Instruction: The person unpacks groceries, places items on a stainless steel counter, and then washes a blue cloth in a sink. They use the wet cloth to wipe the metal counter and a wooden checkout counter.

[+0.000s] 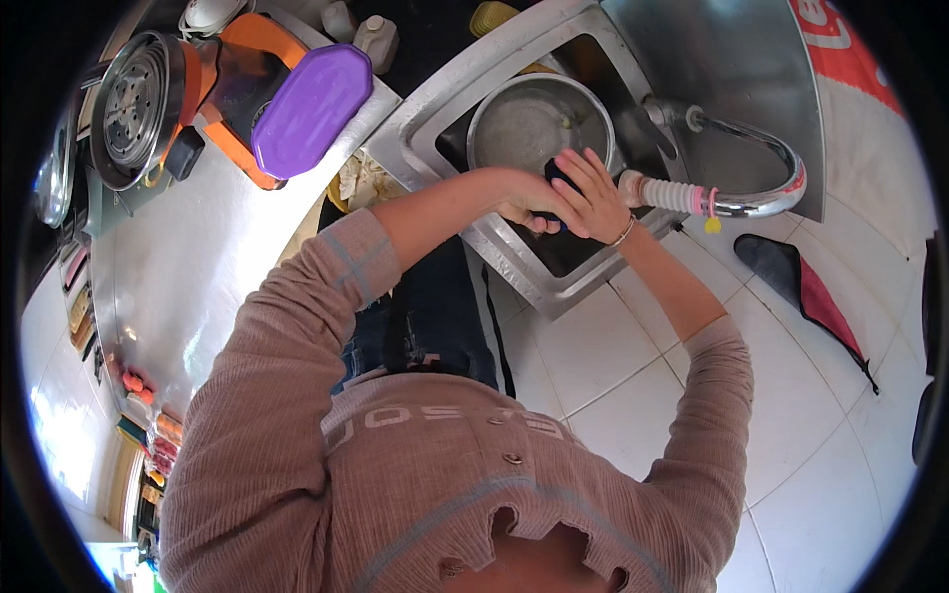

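My left hand [535,201] has its fingers curled round a small dark blue object [560,175], mostly hidden between my hands. My right hand [597,199] lies over it from the other side, fingers fairly straight; its grip cannot be made out. Just beyond them a round metal pot [519,122] with water and small bits in it sits in the stainless steel sink [504,248]. A chrome faucet [771,204] with a white ribbed extension [667,194] reaches in from the right, its end close to my right hand.
On the steel counter [170,274] at left are a purple lid [315,111], an orange-and-black appliance [248,81] and a round metal pan-like vessel [133,111]. White plastic bottles [376,43] stand behind. A yellow container [339,194] holds scraps. A dark and red cloth item [801,285] lies at right.
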`<state>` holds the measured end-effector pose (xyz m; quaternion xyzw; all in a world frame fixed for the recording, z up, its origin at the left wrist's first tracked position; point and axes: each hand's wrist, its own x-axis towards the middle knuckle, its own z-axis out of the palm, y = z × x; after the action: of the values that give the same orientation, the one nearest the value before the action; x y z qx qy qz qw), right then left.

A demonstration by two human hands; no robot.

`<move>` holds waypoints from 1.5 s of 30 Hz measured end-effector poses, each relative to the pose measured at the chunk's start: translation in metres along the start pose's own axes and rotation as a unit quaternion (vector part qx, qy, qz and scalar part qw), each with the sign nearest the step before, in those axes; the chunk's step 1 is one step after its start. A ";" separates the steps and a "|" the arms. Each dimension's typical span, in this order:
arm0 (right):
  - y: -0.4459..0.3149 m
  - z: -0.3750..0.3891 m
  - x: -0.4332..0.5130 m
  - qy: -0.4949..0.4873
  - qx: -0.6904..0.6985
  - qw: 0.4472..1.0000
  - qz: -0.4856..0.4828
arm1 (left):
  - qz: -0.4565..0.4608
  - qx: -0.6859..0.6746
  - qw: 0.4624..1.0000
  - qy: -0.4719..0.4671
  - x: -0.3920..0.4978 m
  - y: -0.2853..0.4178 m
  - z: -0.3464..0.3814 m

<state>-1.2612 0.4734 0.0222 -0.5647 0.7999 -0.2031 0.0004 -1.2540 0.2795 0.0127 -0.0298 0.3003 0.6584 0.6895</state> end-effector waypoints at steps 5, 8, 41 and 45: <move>0.026 -0.008 0.014 -0.148 0.111 0.978 0.098 | -0.018 0.019 0.998 0.065 0.018 0.008 -0.006; 0.023 -0.010 0.017 -0.225 0.085 0.944 0.224 | 0.076 0.167 0.961 0.206 0.039 0.005 -0.006; -0.048 0.051 -0.044 0.279 0.674 0.363 0.580 | 0.191 0.654 0.628 0.375 -0.061 -0.024 -0.037; -0.052 0.124 -0.083 0.203 -0.073 0.583 0.783 | 0.115 0.498 0.704 0.494 -0.116 -0.085 -0.028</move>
<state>-1.1558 0.4939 -0.0941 0.3384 0.9237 -0.1742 -0.0439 -1.1801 0.1532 0.0120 0.0315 0.8831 0.3780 0.2762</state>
